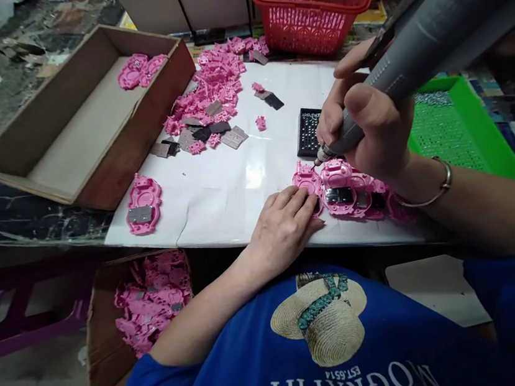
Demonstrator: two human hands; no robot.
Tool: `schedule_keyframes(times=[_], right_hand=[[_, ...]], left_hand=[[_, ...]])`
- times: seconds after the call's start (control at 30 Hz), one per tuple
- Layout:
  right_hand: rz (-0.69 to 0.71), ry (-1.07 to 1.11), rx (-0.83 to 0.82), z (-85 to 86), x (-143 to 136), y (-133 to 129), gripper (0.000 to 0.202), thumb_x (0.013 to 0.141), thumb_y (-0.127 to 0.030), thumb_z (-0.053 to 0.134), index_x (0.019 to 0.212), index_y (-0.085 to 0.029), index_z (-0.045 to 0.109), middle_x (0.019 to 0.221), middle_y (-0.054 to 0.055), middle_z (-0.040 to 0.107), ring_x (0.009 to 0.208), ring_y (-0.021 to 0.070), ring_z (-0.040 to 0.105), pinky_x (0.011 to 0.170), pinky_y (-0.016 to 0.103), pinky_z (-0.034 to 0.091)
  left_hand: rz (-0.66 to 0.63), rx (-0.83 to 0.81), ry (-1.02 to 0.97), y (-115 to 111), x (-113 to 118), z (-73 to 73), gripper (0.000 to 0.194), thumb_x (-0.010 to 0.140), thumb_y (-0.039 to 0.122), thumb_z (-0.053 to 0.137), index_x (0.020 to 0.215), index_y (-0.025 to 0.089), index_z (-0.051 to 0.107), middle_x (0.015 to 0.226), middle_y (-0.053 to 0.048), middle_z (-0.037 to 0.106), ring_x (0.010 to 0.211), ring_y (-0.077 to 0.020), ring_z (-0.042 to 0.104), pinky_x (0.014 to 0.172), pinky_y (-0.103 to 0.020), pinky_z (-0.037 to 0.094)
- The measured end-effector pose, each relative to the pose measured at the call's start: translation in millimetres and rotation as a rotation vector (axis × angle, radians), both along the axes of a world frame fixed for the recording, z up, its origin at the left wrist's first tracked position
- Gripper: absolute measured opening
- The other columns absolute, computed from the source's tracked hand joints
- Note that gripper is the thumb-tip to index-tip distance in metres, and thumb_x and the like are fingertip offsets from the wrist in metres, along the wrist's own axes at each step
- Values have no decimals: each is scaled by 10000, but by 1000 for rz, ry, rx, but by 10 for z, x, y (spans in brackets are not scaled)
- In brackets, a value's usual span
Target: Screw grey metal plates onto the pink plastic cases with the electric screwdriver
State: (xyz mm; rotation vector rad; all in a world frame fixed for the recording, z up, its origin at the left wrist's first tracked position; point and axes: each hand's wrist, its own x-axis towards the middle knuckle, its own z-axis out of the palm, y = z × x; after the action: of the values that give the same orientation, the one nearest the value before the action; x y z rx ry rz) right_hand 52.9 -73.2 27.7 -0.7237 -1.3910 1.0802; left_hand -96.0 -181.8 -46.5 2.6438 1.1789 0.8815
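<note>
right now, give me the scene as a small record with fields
left hand: fingers on a pink part
right hand: grips a gray power tool, tip at that part
row beside it: more pink parts
behind: black tray, red basket
right side: green tray
left side: open box holding pink pieces

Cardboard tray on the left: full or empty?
Nearly empty: the cardboard tray holds only a few pink plastic parts at its far end.
</note>
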Motion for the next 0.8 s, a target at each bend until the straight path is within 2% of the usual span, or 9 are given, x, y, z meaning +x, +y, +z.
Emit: schedule_keyframes(times=[0.2, 0.47, 0.57, 0.63, 0.7, 0.8], right_hand=[[39, 24, -1, -2, -18, -44, 291, 721, -496, 791, 870, -335, 599, 549, -64, 482, 400, 141, 438, 381, 346, 350], [30, -59, -70, -47, -51, -61, 437, 649, -612, 797, 730, -295, 506, 490, -68, 437, 379, 133, 404, 368, 330, 357], [12, -115, -127, -119, -49, -24, 467, 630, -674, 771, 771, -312, 512, 482, -67, 441, 407, 147, 418, 411, 351, 398], [37, -70, -94, -130, -41, 17, 419, 667, -636, 765, 820, -320, 535, 497, -76, 454, 402, 144, 415, 420, 350, 401], [74, 5, -29, -61, -25, 56, 336, 724, -544, 763, 868, -318, 560, 524, -82, 474, 398, 139, 417, 420, 339, 381], [38, 109, 79, 201, 32, 79, 258, 766, -450, 741, 899, -298, 581, 542, -81, 471, 411, 133, 412, 424, 326, 337]], left_hand=[[-1, -42, 13, -6, 2, 9, 362, 1007, 360, 552, 1249, 97, 607, 1275, -163, 681, 1194, -285, 616, 954, -419, 531], [-3, -60, 21, 0, 2, 14, 363, 1010, 371, 546, 1243, 102, 616, 1276, -163, 684, 1194, -294, 620, 939, -424, 531], [-2, -34, 21, 9, 5, 2, 370, 1006, 374, 553, 1239, 95, 618, 1264, -161, 691, 1186, -293, 624, 934, -420, 535], [-9, -7, 2, 18, 5, -18, 372, 999, 368, 566, 1228, 80, 621, 1246, -164, 697, 1170, -293, 630, 927, -419, 543], [-17, 2, -29, 26, -6, -42, 365, 986, 357, 589, 1214, 74, 625, 1225, -165, 702, 1152, -293, 633, 919, -421, 555], [-31, -20, -101, 28, -39, -52, 323, 977, 326, 606, 1206, 99, 627, 1204, -157, 705, 1144, -281, 628, 930, -429, 569]])
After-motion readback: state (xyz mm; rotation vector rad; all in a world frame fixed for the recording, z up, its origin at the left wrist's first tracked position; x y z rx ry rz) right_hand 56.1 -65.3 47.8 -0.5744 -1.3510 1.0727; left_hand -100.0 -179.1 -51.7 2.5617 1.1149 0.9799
